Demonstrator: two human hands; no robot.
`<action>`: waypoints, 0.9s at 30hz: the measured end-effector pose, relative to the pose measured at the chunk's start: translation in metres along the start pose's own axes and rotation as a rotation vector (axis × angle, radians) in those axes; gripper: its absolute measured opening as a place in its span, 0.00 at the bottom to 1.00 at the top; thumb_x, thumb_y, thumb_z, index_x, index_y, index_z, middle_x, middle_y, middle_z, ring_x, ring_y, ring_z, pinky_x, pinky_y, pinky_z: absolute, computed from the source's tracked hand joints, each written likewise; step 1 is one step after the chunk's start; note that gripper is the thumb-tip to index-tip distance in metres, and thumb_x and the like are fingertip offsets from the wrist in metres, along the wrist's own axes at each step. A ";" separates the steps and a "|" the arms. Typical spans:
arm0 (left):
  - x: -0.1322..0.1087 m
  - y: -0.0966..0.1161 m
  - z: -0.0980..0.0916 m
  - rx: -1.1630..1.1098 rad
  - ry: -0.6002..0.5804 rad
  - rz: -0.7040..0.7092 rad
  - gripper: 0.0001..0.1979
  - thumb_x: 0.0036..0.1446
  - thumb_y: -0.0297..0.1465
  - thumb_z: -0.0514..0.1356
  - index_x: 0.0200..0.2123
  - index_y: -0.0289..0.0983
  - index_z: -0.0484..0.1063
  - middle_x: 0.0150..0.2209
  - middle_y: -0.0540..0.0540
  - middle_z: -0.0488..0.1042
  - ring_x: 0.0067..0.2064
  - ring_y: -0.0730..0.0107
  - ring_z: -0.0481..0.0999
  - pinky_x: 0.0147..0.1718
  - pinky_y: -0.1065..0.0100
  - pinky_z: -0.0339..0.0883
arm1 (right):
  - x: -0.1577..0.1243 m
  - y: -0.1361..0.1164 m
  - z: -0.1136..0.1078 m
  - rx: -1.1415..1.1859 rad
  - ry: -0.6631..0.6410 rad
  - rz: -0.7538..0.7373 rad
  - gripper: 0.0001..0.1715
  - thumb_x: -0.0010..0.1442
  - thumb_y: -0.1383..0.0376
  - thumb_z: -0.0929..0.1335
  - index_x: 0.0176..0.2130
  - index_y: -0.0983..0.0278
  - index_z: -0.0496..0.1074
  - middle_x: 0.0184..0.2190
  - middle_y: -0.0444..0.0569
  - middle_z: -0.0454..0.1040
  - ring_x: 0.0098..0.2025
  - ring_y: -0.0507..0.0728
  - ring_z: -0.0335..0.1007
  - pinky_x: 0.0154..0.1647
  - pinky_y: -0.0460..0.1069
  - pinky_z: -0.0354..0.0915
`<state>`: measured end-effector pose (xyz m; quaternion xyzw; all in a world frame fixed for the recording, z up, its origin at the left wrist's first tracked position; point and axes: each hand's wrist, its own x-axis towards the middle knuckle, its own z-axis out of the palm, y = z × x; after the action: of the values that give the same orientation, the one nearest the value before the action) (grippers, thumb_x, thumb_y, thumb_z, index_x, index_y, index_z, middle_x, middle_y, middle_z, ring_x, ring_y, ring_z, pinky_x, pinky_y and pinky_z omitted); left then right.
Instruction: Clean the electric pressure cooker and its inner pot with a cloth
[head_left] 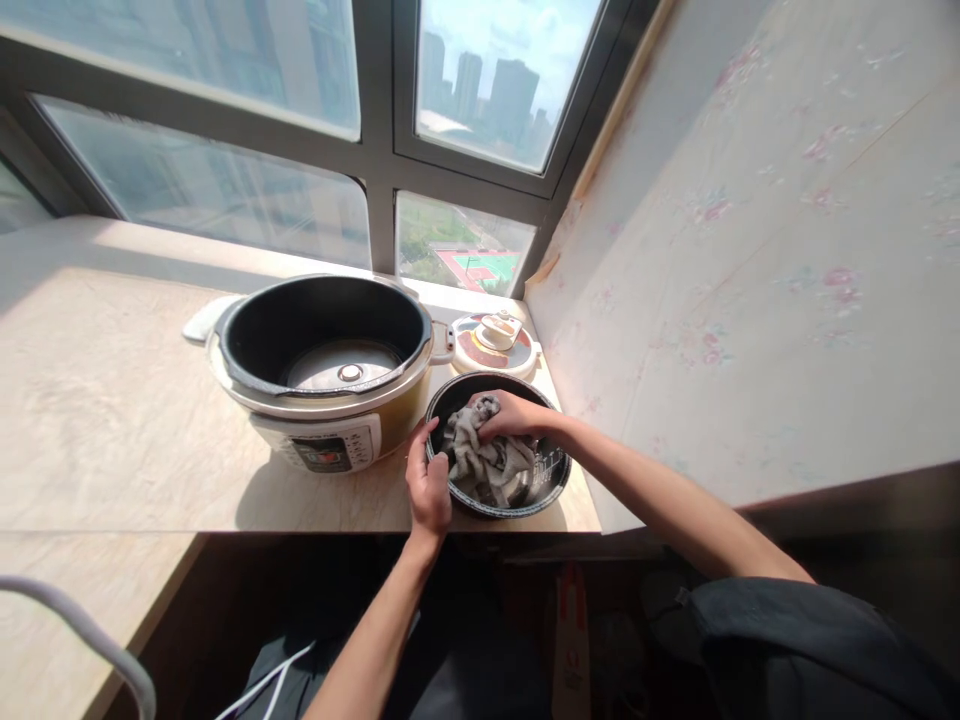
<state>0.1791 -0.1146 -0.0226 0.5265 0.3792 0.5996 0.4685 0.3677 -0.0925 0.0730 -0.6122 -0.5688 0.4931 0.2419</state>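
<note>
A dark round inner pot (556, 478) stands on the stone-look sill near its front edge. My left hand (429, 485) grips the pot's left rim, thumb and fingers on either side of it. Inside the pot, my right hand (510, 415) is closed on a crumpled grey cloth (480, 455), which covers part of the pot's floor. To the left sits the electric pressure cooker body (390, 425), its top uncovered and its dark inside showing a metal heating plate (345, 366). Behind the pot lies the cooker's lid (480, 352), with a cream knob on top.
Grey-framed windows (379, 130) rise behind the sill (135, 420). A flower-papered wall (720, 300) closes off the right side. A grey cable (90, 635) curves at lower left, and a bag (571, 640) stands in the shadow below.
</note>
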 end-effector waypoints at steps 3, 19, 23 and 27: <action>0.000 0.001 -0.003 0.000 -0.048 -0.029 0.21 0.60 0.34 0.57 0.55 0.36 0.74 0.57 0.38 0.77 0.60 0.53 0.74 0.62 0.55 0.65 | -0.023 -0.011 -0.009 0.150 0.034 -0.060 0.22 0.39 0.68 0.76 0.38 0.65 0.74 0.30 0.41 0.76 0.33 0.55 0.72 0.35 0.48 0.68; -0.016 0.060 -0.038 -0.094 -0.031 -0.352 0.24 0.65 0.42 0.58 0.59 0.36 0.75 0.67 0.38 0.68 0.71 0.50 0.62 0.71 0.51 0.49 | -0.109 -0.059 0.010 0.485 0.470 -0.401 0.34 0.32 0.59 0.85 0.40 0.57 0.78 0.34 0.42 0.78 0.33 0.56 0.74 0.32 0.48 0.72; -0.043 0.096 -0.051 -0.447 -0.032 -0.347 0.32 0.65 0.48 0.57 0.67 0.41 0.65 0.70 0.40 0.63 0.72 0.50 0.59 0.71 0.51 0.51 | -0.109 -0.075 0.039 0.379 0.389 -0.482 0.32 0.37 0.58 0.85 0.42 0.58 0.77 0.39 0.44 0.79 0.37 0.58 0.76 0.36 0.49 0.73; -0.059 0.111 -0.064 -0.613 -0.134 -0.309 0.46 0.51 0.57 0.67 0.68 0.43 0.64 0.69 0.39 0.65 0.72 0.42 0.57 0.70 0.48 0.52 | -0.101 -0.090 0.086 0.229 0.234 -0.637 0.26 0.48 0.56 0.81 0.44 0.59 0.76 0.50 0.50 0.76 0.53 0.63 0.74 0.53 0.54 0.71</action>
<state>0.0984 -0.1997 0.0564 0.3357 0.2252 0.5718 0.7138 0.2642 -0.1886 0.1495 -0.4255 -0.6406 0.3800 0.5140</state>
